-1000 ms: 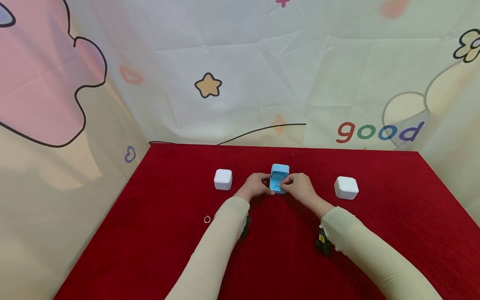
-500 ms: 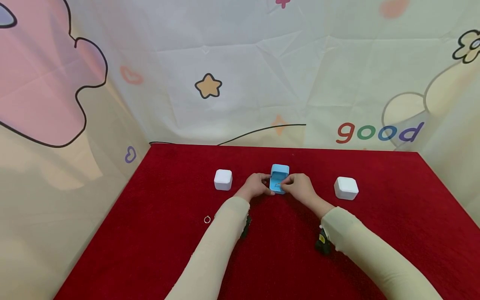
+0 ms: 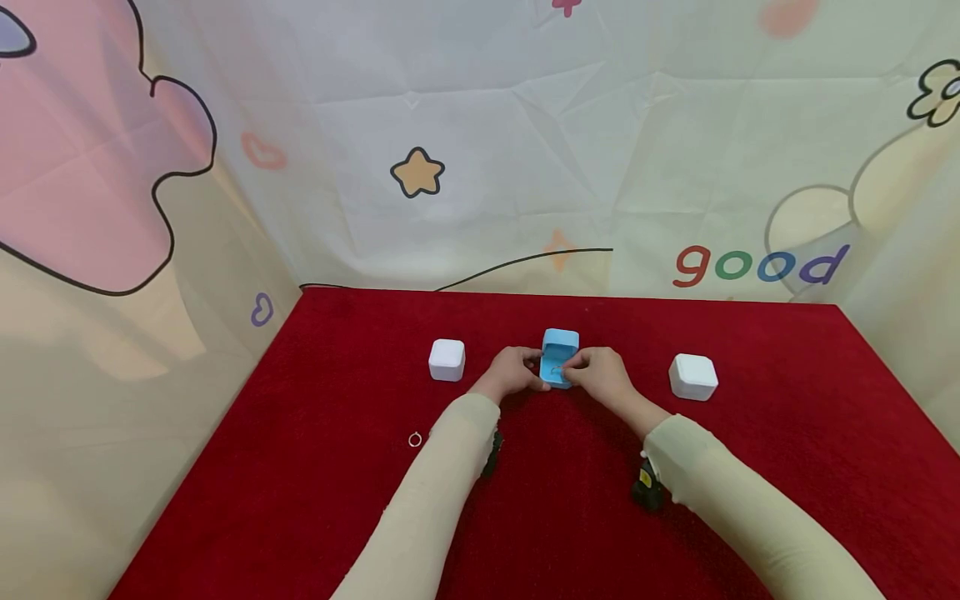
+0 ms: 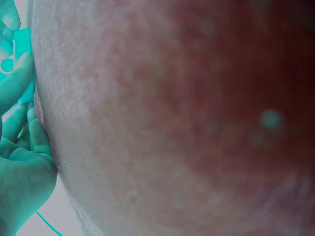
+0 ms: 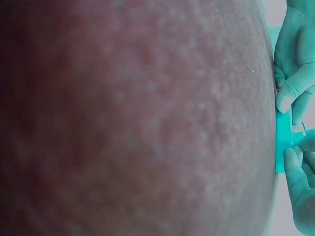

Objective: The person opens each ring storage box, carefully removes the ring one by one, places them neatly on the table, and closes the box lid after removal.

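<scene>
Light-blue box: the small light-blue box (image 3: pixel 557 350) with rounded corners stands on the red fabric-covered bench (image 3: pixel 570 517), near the far edge and between the two hands; its lid is raised at the back.
Left hand: the left hand (image 3: pixel 513 372) is grasping the light-blue box from its left side, with the thumb at the front edge and the other fingers lying along the side.
Right hand: the right hand (image 3: pixel 600 373) reaches to the opening of the box from the right; its thumb and forefinger are pinching a thin ring (image 3: pixel 556 370), which shows only partly beside the fingertips.
Pinched ring: it is at the inside of the box; how deep it sits, I cannot tell.
Other ring: a small pale round ring (image 3: pixel 416 439) lies on the bench, just to the left of the pale left sleeve (image 3: pixel 438 483).
White boxes: one white rounded cube-shaped box (image 3: pixel 447 361) stands to the left of the left hand; a second white box (image 3: pixel 693 377) stands to the right of the right hand, apart from it.
Backdrop: a pale printed cloth (image 3: pixel 517 125) hangs behind, with an orange star and the coloured word "good".
</scene>
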The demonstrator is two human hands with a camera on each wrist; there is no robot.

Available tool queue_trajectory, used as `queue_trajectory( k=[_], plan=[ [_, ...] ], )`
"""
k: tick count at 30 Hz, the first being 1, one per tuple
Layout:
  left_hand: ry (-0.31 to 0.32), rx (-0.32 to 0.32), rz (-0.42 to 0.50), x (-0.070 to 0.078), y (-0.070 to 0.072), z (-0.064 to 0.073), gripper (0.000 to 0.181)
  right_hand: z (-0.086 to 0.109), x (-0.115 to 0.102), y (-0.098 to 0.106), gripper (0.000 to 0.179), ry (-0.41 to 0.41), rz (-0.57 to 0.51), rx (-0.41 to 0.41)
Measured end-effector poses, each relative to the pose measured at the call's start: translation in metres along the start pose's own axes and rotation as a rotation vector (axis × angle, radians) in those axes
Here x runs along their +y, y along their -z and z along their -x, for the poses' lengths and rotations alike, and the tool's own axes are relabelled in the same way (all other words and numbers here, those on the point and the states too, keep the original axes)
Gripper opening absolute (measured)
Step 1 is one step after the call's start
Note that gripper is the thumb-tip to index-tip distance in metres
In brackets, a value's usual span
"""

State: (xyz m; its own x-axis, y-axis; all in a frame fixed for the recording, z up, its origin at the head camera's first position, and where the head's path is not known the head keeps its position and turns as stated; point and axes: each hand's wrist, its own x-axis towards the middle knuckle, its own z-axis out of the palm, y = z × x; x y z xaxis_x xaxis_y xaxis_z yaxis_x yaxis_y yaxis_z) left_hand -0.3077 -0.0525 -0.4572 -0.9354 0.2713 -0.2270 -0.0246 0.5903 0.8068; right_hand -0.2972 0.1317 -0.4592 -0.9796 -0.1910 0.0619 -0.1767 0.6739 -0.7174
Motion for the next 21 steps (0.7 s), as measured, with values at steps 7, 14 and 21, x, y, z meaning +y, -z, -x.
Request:
queue_trajectory(
  k=[7,14,21],
  plan=[
    [0.000,0.005,0.000,0.0000,-0.0009,0.0007,0.061,0.0002,0.0008,-0.0005,0.018,0.003,-0.005,0.006],
    [0.002,0.001,-0.004,0.0002,-0.0017,0.0010,0.061,0.0020,0.0008,-0.0003,0.018,-0.007,-0.012,0.010],
    [-0.001,-0.002,-0.017,-0.0014,-0.0001,-0.0018,0.062,0.0013,-0.0015,0.0013,0.019,-0.018,-0.038,0.008]
  ],
)
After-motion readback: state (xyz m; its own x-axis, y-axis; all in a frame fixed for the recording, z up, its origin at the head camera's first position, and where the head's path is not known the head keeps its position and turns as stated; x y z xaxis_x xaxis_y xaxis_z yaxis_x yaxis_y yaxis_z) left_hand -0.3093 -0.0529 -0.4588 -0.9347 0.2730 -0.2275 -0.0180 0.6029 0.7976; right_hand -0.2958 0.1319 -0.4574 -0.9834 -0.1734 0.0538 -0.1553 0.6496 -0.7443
